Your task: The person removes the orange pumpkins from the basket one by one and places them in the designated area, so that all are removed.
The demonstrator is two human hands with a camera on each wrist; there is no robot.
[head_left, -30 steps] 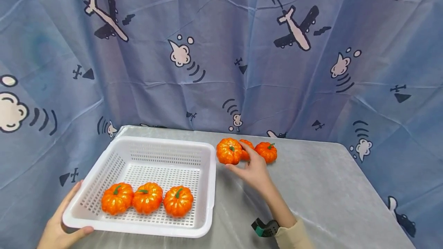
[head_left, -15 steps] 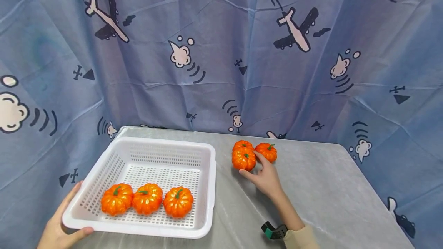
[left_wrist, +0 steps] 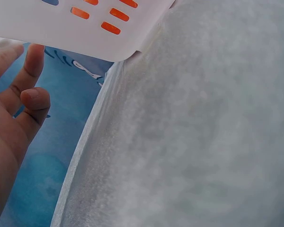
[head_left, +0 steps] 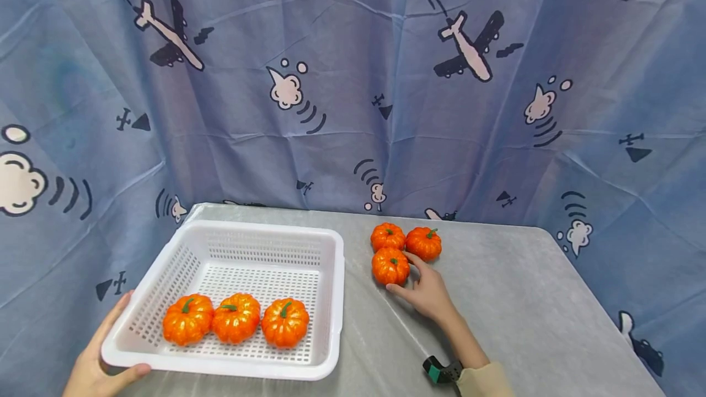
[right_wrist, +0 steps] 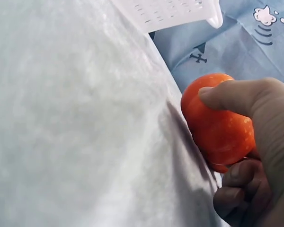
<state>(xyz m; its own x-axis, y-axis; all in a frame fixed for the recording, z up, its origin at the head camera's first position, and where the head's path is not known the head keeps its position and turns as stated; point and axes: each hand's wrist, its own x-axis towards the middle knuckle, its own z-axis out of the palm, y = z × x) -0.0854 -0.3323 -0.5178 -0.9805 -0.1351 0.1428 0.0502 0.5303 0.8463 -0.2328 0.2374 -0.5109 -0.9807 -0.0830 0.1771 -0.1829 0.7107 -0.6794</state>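
Held pumpkin is my concern: it rests on, or just above, the grey surface, right of the basket and in front of two loose pumpkins.

Largest first on my feed: a blue curtain hangs behind the surface. On the surface's left side stands the white basket, three pumpkins in a row along its near part. Its near left corner is gripped by my left hand, thumb at the front rim, fingers along the side. My right hand is spread only to the held pumpkin's width, gripping it between thumb and fingers.

I judge this to be a placing or picking-up step; a single instant won't tell me which. Next calls for either a clean release without nudging its neighbours, or a firm pinch and lift.

It is squat and nearly round, so I read no clear long axis; the green stem points up, leaning slightly right.
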